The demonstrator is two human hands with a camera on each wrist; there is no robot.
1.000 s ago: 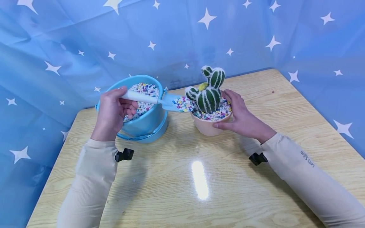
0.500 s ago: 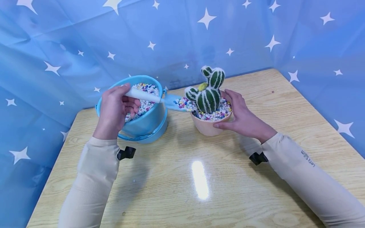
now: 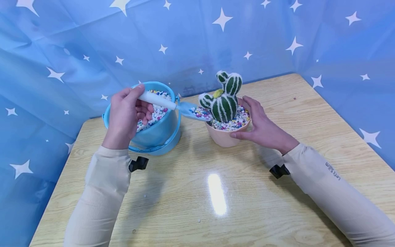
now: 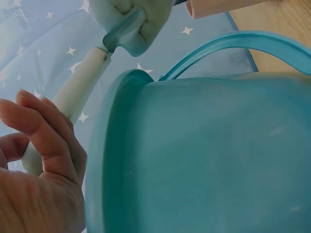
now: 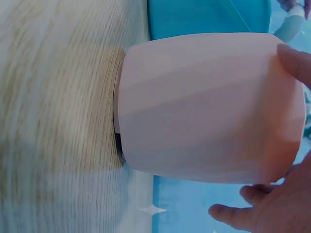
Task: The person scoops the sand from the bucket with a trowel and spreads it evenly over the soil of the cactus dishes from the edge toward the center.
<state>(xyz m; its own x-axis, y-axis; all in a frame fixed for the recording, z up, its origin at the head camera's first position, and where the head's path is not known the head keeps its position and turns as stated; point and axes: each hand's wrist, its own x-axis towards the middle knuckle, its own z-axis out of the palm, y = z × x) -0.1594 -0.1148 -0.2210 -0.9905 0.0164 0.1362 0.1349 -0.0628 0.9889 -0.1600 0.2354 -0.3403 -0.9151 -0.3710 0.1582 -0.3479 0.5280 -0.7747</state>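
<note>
My left hand (image 3: 124, 111) pinches the white handle of a small blue shovel (image 3: 187, 110) above the bucket. Colourful beads (image 3: 200, 113) lie on its blade, which tilts down at the left rim of a pink flowerpot (image 3: 223, 137). In the pot a striped green toy cactus (image 3: 224, 107) stands in more beads. My right hand (image 3: 262, 127) grips the pot's right side, thumb at the front and fingers around the back. The right wrist view shows the pot (image 5: 209, 107) standing on the table between thumb and fingers.
A blue bucket (image 3: 154, 132) filled with beads stands left of the pot, its handle hanging down in front. A few stray beads lie on the wooden table (image 3: 247, 212). Behind hangs a blue star-patterned cloth (image 3: 185, 41).
My left hand has shifted slightly right, and the shovel's blade tips further down toward the pot. Some beads have left the blade. The right hand and pot have stayed in place.
</note>
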